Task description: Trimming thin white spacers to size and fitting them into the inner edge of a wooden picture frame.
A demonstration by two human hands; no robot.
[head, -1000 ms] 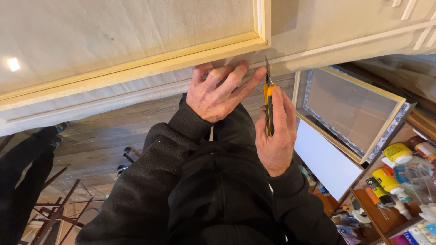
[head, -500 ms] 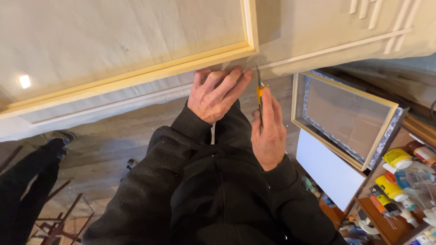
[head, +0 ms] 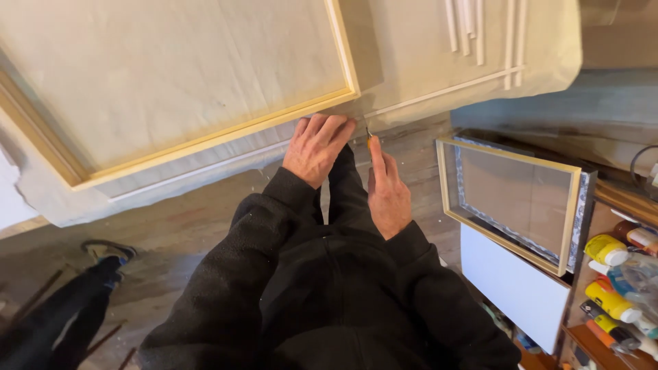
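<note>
At the top middle of the frame, the left hand presses flat on the pale wooden frame on the desk. The right hand grips a small orange-handled knife at the frame's corner, mid-trim; careful, steady cutting fits here.

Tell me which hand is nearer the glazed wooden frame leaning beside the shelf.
Right. The right hand, gripping an orange-handled tool, is closer to the glazed wooden frame; the left hand presses the table's edge further away.
</note>
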